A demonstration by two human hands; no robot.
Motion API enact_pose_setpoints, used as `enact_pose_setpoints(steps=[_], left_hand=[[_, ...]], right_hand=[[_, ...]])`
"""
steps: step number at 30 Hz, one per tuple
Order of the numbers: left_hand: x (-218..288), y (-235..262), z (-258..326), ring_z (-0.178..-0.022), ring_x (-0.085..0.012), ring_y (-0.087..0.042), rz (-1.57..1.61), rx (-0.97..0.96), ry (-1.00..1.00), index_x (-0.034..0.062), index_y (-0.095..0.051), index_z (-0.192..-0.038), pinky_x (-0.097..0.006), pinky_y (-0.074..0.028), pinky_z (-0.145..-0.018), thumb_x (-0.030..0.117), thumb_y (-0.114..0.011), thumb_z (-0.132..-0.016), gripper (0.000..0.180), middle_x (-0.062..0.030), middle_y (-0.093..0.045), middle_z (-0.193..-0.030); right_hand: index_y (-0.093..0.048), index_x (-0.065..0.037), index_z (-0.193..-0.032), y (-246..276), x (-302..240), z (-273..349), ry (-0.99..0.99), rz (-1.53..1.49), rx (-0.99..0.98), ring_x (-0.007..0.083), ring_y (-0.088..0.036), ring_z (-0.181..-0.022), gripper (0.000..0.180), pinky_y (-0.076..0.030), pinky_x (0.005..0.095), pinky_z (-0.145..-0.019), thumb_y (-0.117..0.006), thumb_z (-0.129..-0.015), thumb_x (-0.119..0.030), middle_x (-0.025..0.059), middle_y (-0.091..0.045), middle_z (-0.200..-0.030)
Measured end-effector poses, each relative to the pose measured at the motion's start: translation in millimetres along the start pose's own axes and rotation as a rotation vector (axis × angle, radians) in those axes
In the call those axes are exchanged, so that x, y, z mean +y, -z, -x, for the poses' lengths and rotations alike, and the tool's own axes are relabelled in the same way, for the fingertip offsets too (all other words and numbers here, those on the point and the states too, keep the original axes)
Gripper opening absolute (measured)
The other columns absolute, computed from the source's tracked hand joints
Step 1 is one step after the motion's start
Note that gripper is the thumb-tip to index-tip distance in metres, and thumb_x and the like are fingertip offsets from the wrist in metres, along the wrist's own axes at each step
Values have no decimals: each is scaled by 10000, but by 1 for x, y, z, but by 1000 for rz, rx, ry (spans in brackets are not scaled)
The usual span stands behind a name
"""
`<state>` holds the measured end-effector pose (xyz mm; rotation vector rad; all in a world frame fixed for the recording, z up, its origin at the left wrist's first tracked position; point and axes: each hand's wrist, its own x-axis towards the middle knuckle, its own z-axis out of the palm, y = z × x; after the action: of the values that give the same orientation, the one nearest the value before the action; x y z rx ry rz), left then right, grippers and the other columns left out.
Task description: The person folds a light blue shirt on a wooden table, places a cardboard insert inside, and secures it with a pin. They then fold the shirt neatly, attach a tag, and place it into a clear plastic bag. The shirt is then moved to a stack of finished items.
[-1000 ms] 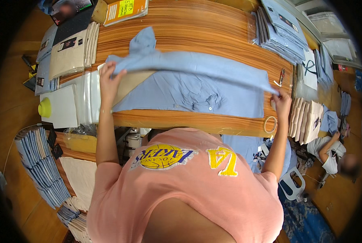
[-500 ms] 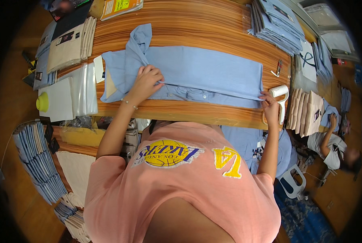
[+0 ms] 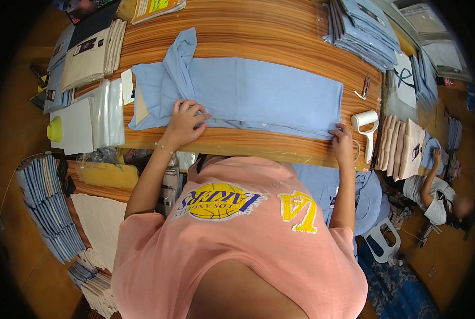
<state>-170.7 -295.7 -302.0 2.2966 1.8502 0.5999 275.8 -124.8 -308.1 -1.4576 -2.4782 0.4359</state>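
A light blue shirt (image 3: pixel 269 90) lies folded into a long strip across the wooden table. One sleeve (image 3: pixel 180 56) sticks out past its far edge, toward the left. On the left part of the shirt's near edge rests my left hand (image 3: pixel 187 123), its bent fingers spread and the thumb apart. At the near right corner, my right hand (image 3: pixel 342 144) pinches the shirt's edge. A beige piece (image 3: pixel 140 105) shows at the left end of the shirt, with a white card (image 3: pixel 127 87) beside it.
On the right lie a white lint roller (image 3: pixel 366 125) and a small cutter (image 3: pixel 364 87). Packed blue shirts (image 3: pixel 359 32) stand at the far right, beige ones (image 3: pixel 91 56) at the left. Clear plastic bags (image 3: pixel 110 114) lie left. A co-worker (image 3: pixel 434 196) is beyond the table's right side.
Both hands have drawn the shirt's upper layer toward me, covering most of the buttoned strip underneath. My left hand's fingers have spread; my right hand has shifted slightly left and nearer.
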Motion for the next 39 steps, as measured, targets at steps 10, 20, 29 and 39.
enact_pose_setpoints(steps=[10, 20, 29, 39], left_hand=[[8, -20, -42, -1020, -234, -508, 207, -61, 151, 103, -650, -994, -366, -352, -892, 222, -607, -833, 205, -58, -587, -1042], [11, -25, -32, -1073, -247, -485, 149, -106, 178, 105, -639, -1029, -371, -333, -917, 237, -619, -831, 239, -68, -559, -1101], [11, -26, -29, -1088, -238, -476, 179, -101, 198, 105, -641, -1031, -368, -320, -936, 224, -623, -826, 237, -65, -558, -1107], [9, -26, -27, -1109, -229, -473, 185, -91, 188, 97, -657, -1014, -364, -314, -941, 208, -619, -827, 221, -67, -559, -1133]], right_hand=[[-572, -117, -1089, -16, 5, -138, -559, -30, 71, 336, -548, -943, 334, -435, 446, -772, -616, -761, -168, 125, -596, -1020], [-641, -99, -884, -25, -114, -47, 542, -262, -213, 256, -494, -913, 235, -380, 363, -774, -680, -662, -33, 48, -542, -943], [-620, -110, -919, -61, -111, -55, 614, 1, -53, 214, -484, -893, 222, -359, 353, -752, -674, -704, -106, 16, -541, -913], [-552, -117, -754, -75, -107, -57, 655, -15, 152, 212, -479, -763, 125, -350, 349, -673, -612, -660, -60, 16, -525, -813]])
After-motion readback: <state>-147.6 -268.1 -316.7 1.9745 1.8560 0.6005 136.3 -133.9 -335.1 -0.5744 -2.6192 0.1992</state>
